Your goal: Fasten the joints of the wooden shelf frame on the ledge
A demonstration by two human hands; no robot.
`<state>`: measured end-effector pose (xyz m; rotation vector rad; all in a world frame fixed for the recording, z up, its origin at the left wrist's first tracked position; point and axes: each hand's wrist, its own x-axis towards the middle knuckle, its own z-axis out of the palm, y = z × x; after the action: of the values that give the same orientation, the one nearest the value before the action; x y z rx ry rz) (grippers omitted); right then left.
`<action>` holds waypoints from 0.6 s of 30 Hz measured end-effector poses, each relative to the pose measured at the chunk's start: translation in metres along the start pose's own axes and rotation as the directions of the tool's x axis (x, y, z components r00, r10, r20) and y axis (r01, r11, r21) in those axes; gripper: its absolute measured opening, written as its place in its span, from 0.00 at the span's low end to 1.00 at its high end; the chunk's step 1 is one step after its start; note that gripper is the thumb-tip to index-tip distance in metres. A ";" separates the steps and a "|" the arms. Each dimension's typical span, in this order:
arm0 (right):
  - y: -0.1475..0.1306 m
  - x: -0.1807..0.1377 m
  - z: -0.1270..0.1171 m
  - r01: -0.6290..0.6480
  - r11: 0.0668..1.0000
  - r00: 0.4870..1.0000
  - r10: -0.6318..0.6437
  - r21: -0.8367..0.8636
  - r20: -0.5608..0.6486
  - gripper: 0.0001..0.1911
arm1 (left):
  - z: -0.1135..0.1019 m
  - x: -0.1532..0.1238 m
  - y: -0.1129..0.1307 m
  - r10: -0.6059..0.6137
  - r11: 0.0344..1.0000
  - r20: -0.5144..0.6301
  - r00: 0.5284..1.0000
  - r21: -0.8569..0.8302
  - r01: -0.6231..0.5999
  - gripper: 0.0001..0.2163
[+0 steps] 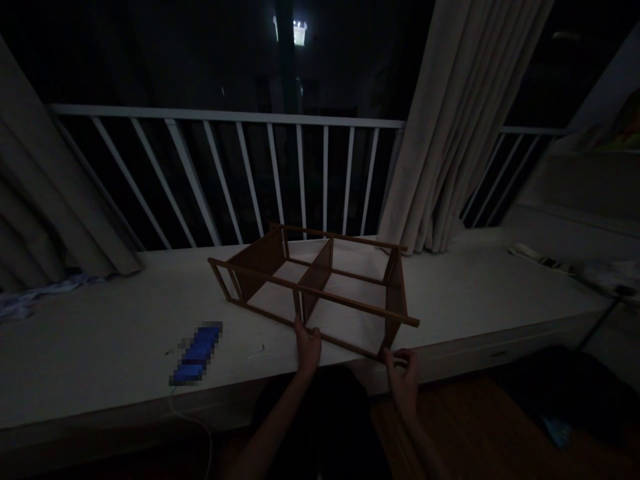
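Note:
A brown wooden shelf rack (316, 279) lies on its side on the pale window seat (465, 287). It has slim rails and several cross boards. My left hand (308, 348) grips the front lower rail where the middle board meets it, thumb pointing up. At the rack's right front corner, my right hand (403, 379) has its fingers curled and pinched against the end of the rail. Whether it also holds something small there is too dark to make out. Left of my left hand lies a small thin L-shaped piece (262, 347), perhaps a hex key.
A phone-like device with a blurred blue screen (197, 353) lies to the left, its white cable (193, 417) hanging over the front edge. Behind stand a white railing (250, 120) and beige curtains (440, 133). Dark cloth (570, 387) lies on the floor at right.

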<state>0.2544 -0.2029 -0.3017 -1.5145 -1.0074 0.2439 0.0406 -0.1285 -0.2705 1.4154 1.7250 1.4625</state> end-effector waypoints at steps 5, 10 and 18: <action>-0.011 0.031 -0.004 0.013 1.000 1.000 -0.012 -0.026 0.017 0.21 | 0.006 -0.023 0.047 -0.097 0.929 0.104 0.990 -0.348 0.127 0.23; -0.013 0.029 -0.001 0.052 0.996 0.992 -0.043 -0.079 0.119 0.24 | 0.013 -0.026 0.084 -0.203 0.737 0.280 0.938 -0.587 0.334 0.19; -0.011 0.023 -0.002 0.087 0.985 0.966 -0.047 -0.150 0.253 0.27 | 0.013 0.001 0.109 -0.333 0.468 0.426 0.841 -0.700 0.540 0.15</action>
<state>0.2644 -0.1892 -0.2823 -1.6186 -1.3016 0.3164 0.0947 -0.1326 -0.1749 0.5313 0.9135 1.4000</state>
